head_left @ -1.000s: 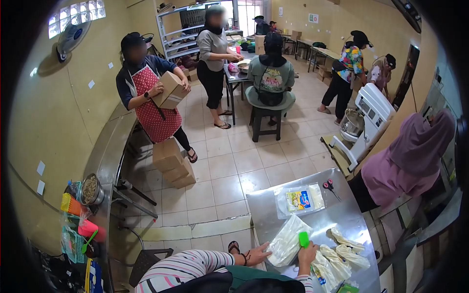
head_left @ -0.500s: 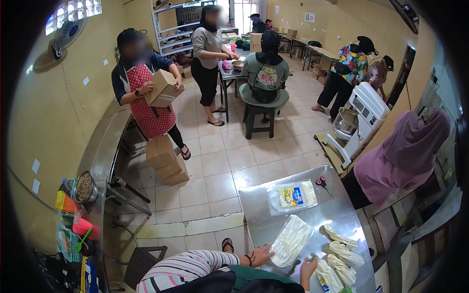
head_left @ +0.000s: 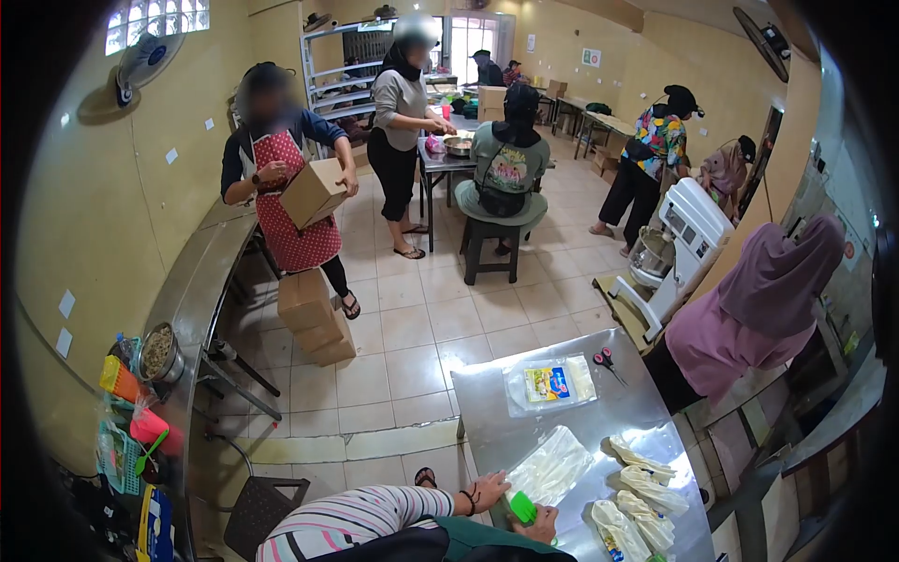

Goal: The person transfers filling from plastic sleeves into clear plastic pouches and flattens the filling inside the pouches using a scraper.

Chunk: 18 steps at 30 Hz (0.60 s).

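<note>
Clear plastic bag (head_left: 554,464), whitish, lying on the steel table (head_left: 479,398) near its close edge. Left hand (head_left: 489,489) at the bag's near left corner, fingers touching it; cannot tell if grip is pinching the film or only resting on it. Right hand (head_left: 537,527) just on the near side of the bag, grip closed around a green tool (head_left: 523,507), flat green head at the bag's near end; can't tell if they touch. Right of the bag: 4 narrow pale bags (head_left: 654,492) grouped close, the nearest with a bit of coloured print. Beyond the bag: labelled packet (head_left: 551,384) lying flat. Beyond the bag and a bit right: scissors (head_left: 610,365), red and black handles. Left of the bag, off the table: dark chair (head_left: 265,515). Far left of the bag: long side table (head_left: 201,281) with metal bowl (head_left: 161,351). Right of the bag, past the table: person in pink top (head_left: 749,318). Well beyond the bag: white mixer (head_left: 693,225) on the right, person in red dotted apron (head_left: 281,225) on the left, holding cardboard box (head_left: 314,194)
</note>
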### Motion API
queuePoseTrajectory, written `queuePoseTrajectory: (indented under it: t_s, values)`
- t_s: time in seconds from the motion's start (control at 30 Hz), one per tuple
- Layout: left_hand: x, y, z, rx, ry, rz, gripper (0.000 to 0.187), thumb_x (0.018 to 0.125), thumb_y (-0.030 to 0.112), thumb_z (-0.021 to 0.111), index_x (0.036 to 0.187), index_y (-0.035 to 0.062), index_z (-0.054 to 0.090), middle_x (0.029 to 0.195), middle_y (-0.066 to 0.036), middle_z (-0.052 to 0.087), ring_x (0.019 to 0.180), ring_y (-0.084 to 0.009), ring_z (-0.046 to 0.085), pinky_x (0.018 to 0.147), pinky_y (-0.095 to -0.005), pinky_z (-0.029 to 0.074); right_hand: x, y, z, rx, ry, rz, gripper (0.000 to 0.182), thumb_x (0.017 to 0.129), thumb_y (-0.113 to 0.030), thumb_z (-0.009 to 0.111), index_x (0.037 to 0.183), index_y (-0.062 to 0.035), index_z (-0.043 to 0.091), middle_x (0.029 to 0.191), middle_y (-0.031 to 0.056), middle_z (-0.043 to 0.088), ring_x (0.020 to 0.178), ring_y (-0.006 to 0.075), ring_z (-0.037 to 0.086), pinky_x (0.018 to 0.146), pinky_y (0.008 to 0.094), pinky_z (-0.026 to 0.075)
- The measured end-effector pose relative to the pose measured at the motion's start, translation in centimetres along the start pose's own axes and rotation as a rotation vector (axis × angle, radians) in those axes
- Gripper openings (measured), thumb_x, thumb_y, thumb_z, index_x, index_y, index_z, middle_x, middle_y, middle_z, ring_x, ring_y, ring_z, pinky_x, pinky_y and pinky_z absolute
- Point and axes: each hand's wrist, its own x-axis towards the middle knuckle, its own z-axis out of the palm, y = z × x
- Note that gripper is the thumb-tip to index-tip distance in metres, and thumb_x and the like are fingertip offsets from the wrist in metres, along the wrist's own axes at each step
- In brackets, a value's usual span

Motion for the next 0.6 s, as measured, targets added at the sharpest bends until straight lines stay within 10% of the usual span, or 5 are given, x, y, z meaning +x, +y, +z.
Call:
queuePoseTrajectory:
  t_s: [0.3,0.37,0.5,0.6]
  values:
    - [-0.4,0.5,-0.8,0.24,0.124,0.156,0.025,0.076,0.017,0.049,0.1,0.0084,0.051,0.108,-0.02,0.048,0.09,-0.0287,0.054,0.07,-0.0398,0.046,-1.1,5.8,4.3,-0.127,0.061,-0.003,0.035,0.063,-0.021,0.066,0.095,-0.0144,0.055,0.086,0.0086,0.047,0.074,0.0301,0.055,0.056,0.0414,0.046]
    - [-0.5,0.5,-1.4,0.329,0.138,0.19,0.025,0.076,0.017,0.049,0.1,0.0096,0.051,0.108,-0.019,0.048,0.092,-0.0273,0.054,0.069,-0.0378,0.045,-0.8,5.9,3.7,-0.283,-0.382,0.192,0.046,0.068,-0.023,0.052,0.113,-0.0147,0.043,0.103,0.014,0.044,0.098,0.0325,0.044,0.069,0.0418,0.047]
    - [-0.5,0.4,-2.1,0.383,0.282,0.262,0.027,0.076,0.015,0.049,0.103,0.0125,0.05,0.102,-0.011,0.049,0.091,-0.023,0.052,0.069,-0.0353,0.042,-0.1,7.6,4.7,-0.213,-0.31,0.234,0.042,0.066,-0.021,0.057,0.105,-0.0146,0.043,0.101,0.0164,0.041,0.086,0.0375,0.05,0.068,0.0456,0.045]
    - [0.1,-0.5,-1.4,0.362,0.294,0.366,0.027,0.074,0.014,0.049,0.101,0.0114,0.05,0.095,-0.008,0.049,0.087,-0.0213,0.051,0.068,-0.0356,0.042,-6.9,23.0,12.8,-0.634,-0.29,-0.28,0.045,0.071,-0.011,0.054,0.114,-0.008,0.043,0.106,0.023,0.046,0.092,0.0409,0.049,0.074,0.0445,0.043]
